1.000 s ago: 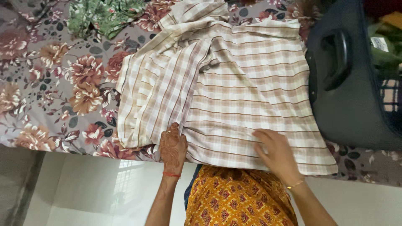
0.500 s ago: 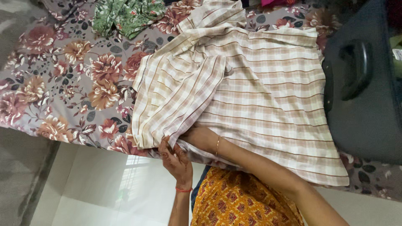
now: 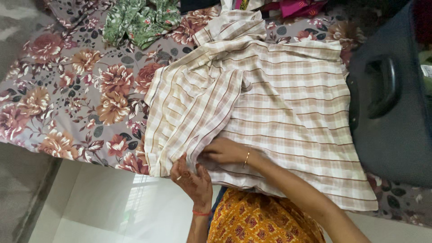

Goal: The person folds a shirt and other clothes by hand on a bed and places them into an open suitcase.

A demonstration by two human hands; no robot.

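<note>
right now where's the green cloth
In the head view the green cloth lies crumpled at the top left on the floral bedsheet, just left of the checked shirt's collar.

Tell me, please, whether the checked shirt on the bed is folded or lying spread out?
Partly folded: the checked shirt lies mostly flat on the floral bedsheet, but its left side is doubled over, with both hands at that flap's lower edge.

Right hand (image 3: 222, 152) fingertips hidden under checked shirt (image 3: 288, 108) fold.
</note>
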